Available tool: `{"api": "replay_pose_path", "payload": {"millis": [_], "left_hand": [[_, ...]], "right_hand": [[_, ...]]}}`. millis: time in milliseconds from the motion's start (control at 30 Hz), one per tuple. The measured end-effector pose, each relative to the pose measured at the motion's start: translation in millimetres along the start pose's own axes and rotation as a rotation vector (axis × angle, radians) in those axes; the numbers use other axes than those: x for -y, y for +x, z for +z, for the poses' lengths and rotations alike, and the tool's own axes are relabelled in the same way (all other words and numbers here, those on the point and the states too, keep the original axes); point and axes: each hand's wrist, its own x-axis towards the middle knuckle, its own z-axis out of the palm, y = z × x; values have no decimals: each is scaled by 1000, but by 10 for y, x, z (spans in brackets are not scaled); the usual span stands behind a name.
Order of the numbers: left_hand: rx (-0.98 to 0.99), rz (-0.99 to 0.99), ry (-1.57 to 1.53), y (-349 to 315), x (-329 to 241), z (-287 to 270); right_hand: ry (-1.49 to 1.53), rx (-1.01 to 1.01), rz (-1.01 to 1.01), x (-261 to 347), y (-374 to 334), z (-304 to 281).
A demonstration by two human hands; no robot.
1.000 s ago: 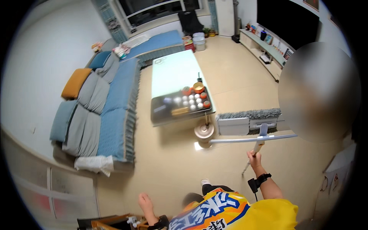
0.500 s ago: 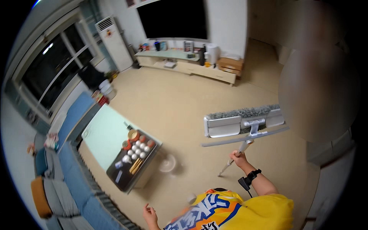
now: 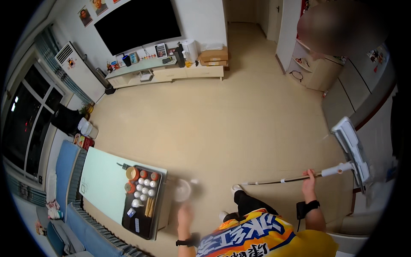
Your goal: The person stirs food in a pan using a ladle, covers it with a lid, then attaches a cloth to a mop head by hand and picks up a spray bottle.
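Observation:
My right hand (image 3: pixel 308 185) is closed around the pole of a long-handled flat mop (image 3: pixel 332 171). Its wide white-and-grey head points off to the right, and the thin pole runs leftward to a tip close to my shoe (image 3: pixel 236 188). My left hand (image 3: pixel 185 217) is smeared by motion beside the right edge of the coffee table (image 3: pixel 105 180), so its fingers cannot be made out. A round pale stool (image 3: pixel 183 190) stands just beyond that hand. On the table, a black tea tray (image 3: pixel 143 229) carries several white and reddish-brown cups, a pot and wooden tea tools.
A blue sofa (image 3: pixel 92 231) runs along the left. Against the far wall stands a low TV cabinet (image 3: pixel 171 73) with boxes and bottles on it. To the right are grey cabinets (image 3: pixel 349 83) and a corner shelf (image 3: pixel 304 77). Beige floor (image 3: pixel 222 124) stretches between them.
The mop head has swung right and turned on its side, with my right hand still on the pole. My left hand has moved up and right, nearer the stool. The view has shifted toward the right.

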Motion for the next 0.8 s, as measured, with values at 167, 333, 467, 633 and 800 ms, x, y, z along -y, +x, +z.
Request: {"api": "replay_pose_path", "payload": {"millis": [167, 333, 467, 633, 800], "left_hand": [[105, 107, 55, 591, -293, 118], [61, 64, 116, 1265, -1002, -63], [93, -47, 36, 1676, -1096, -184], [101, -173, 80, 2075, -1135, -252], [-82, -147, -56, 2554, -674, -158]], "right_hand": [[227, -120, 35, -52, 243, -187], [215, -79, 4, -191, 1058, 209], [84, 73, 49, -391, 1608, 1230], [-28, 281, 119, -390, 1714, 2798], [-122, 779, 59, -399, 1547, 4426]]}}
